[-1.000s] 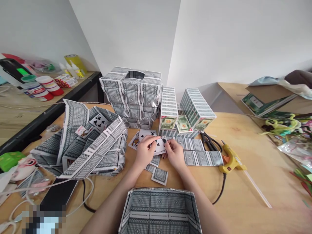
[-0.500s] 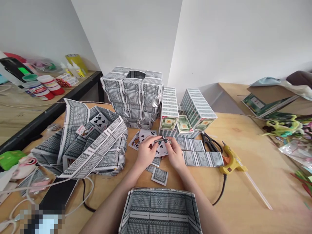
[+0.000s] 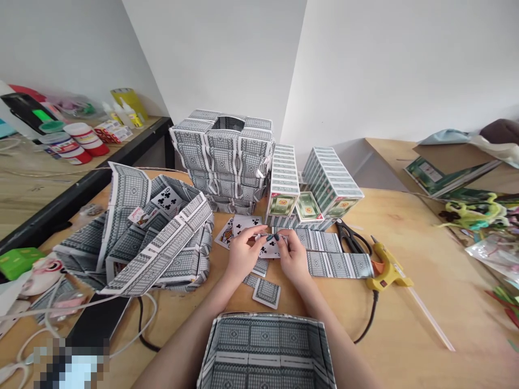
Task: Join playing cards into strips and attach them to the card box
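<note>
My left hand (image 3: pixel 244 253) and my right hand (image 3: pixel 293 255) meet over the table, thumbs close together. Between them they pinch a playing card, seen nearly edge-on and mostly hidden by the fingers. Just below the fingertips shows a face-up club card (image 3: pixel 269 249); whether it is touched I cannot tell. Beside my left hand lie a queen card (image 3: pixel 224 235) and another club card (image 3: pixel 248 221), face up. A loose card (image 3: pixel 266 293) rests back-up between my forearms. Joined strips of cards (image 3: pixel 339 264) stretch right of my right hand.
An open card-covered box (image 3: pixel 265 356) sits nearest me. Behind stand a card-covered holder (image 3: pixel 222 156) and stacked card boxes (image 3: pixel 335 181). A folded card structure (image 3: pixel 162 243) is at left. Black scissors (image 3: pixel 352 238) and a yellow glue gun (image 3: pixel 387 266) with its cord lie right.
Both hands stay in nearly the same place, the thumbs slightly closer together and the held card turned a little. The whole view has shifted slightly; nothing else has visibly moved.
</note>
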`<control>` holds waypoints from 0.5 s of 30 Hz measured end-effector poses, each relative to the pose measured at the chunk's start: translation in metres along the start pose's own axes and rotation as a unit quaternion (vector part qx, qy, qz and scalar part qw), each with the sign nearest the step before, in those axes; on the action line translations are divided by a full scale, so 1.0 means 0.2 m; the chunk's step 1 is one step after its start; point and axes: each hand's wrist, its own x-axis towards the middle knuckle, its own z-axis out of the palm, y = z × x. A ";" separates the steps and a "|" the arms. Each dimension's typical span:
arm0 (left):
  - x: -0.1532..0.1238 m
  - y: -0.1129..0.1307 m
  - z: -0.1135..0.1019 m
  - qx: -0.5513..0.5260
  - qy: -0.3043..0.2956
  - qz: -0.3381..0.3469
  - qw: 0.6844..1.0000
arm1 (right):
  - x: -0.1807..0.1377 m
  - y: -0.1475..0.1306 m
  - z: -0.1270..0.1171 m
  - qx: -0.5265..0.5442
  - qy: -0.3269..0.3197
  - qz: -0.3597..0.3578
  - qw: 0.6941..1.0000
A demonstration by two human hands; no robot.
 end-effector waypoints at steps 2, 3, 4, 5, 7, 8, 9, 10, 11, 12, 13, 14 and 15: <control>0.00 0.00 0.00 0.014 -0.001 0.007 1.000 | 0.00 0.01 0.00 -0.016 0.008 -0.014 1.000; 0.00 0.00 -0.01 0.022 0.001 0.014 1.000 | 0.00 0.02 0.00 -0.025 0.009 -0.017 0.999; 0.00 0.00 -0.01 0.033 0.003 0.026 0.999 | 0.00 0.03 0.00 -0.035 0.010 -0.020 0.999; 0.00 0.00 -0.01 0.045 0.006 0.041 0.998 | 0.00 0.03 0.00 -0.043 0.011 -0.022 0.999; 0.00 0.00 -0.02 0.067 0.012 0.077 0.995 | 0.00 0.04 0.00 -0.057 0.014 -0.030 0.998; 0.01 0.00 -0.02 0.075 0.014 0.095 0.993 | 0.00 0.05 0.00 -0.063 0.016 -0.037 0.997; 0.01 0.01 -0.02 0.081 0.017 0.112 0.990 | 0.00 0.05 0.00 -0.067 0.021 -0.045 0.997; 0.01 0.01 -0.02 0.085 0.020 0.126 0.988 | 0.00 0.05 0.00 -0.068 0.026 -0.054 0.996; 0.01 0.02 -0.02 0.089 0.023 0.138 0.986 | 0.00 0.05 0.00 -0.067 0.031 -0.061 0.995; 0.01 0.02 -0.02 0.092 0.026 0.147 0.984 | 0.00 0.05 0.00 -0.064 0.036 -0.067 0.995; 0.01 0.02 -0.02 0.096 0.030 0.156 0.983 | 0.00 0.04 0.00 -0.060 0.040 -0.073 0.995; 0.01 0.02 -0.02 0.102 0.034 0.164 0.981 | 0.00 0.04 0.00 -0.058 0.043 -0.078 0.994; 0.01 0.02 -0.02 0.108 0.036 0.172 0.978 | 0.00 0.04 0.00 -0.057 0.044 -0.083 0.994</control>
